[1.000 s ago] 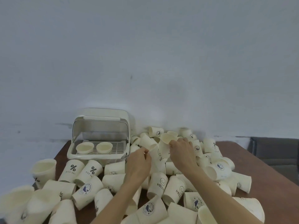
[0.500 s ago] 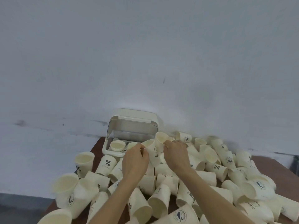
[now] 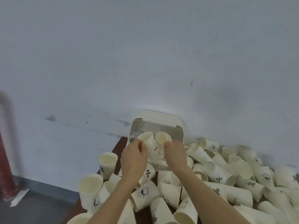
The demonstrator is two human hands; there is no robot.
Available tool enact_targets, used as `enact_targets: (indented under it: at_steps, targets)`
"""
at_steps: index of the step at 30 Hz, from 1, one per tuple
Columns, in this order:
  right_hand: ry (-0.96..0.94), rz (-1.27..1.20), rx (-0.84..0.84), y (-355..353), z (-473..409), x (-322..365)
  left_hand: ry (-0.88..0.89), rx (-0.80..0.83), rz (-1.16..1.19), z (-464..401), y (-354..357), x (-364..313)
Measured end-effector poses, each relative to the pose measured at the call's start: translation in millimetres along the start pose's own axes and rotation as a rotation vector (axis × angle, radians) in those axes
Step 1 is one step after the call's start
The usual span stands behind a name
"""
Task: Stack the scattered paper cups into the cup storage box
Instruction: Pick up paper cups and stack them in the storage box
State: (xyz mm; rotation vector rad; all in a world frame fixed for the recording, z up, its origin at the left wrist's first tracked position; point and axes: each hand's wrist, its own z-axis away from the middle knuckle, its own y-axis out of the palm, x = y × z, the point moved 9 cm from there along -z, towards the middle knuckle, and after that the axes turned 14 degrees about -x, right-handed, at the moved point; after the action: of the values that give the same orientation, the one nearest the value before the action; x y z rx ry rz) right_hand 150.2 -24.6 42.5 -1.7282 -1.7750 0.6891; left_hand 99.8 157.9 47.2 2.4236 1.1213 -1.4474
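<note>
A pale blue-grey wall [image 3: 145, 54] fills most of the head view, scuffed with dark marks low down. At the far left stands a blurred red post [image 3: 6, 167] on a grey floor [image 3: 37, 206]. Against the wall, a dark brown tabletop [image 3: 120, 143] carries the cup storage box [image 3: 157, 122], cream-coloured, its lid raised at the back.

Both forearms reach forward from the bottom edge, side by side, hands held up in front of the box opening. The left hand [image 3: 134, 159] shows its back to the camera, its grip pinched at the rim of a paper cup printed with a smiley and letters starting "HEL" [image 3: 149, 143], tilted with its mouth facing up and left. The right hand [image 3: 175, 155], also back-up, has its grip closed at the lower rim of a second paper cup [image 3: 163, 138], whose open mouth faces the camera. The two held cups sit just beside each other, over the box's front edge.

Scattered paper cups [image 3: 218, 173] crowd the tabletop, most lying on their sides in a heap to the right, some printed with a percent sign, others with a round emblem. An upright cup [image 3: 107, 164] stands left of the left hand, near the tabletop's corner.
</note>
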Motion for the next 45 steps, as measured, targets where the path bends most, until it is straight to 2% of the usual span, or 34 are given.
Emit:
enact_targets:
  at_steps: [6,11,17,32,45]
  targets:
    - [-0.031,-0.022,0.176,45,16,2,0.043,-0.148,0.035,-22,0,7]
    - [-0.055,-0.026,0.271,70,23,1,0.204,-0.022,-0.188,-39,33,12]
    - [-0.072,-0.011,0.325,84,27,2,0.248,0.055,-0.314,-46,58,31]
    - [0.017,-0.151,0.49,67,41,4,0.217,0.197,-0.476,-29,70,43]
    - [-0.033,-0.188,0.446,62,43,5,0.212,0.315,-0.57,-15,99,61]
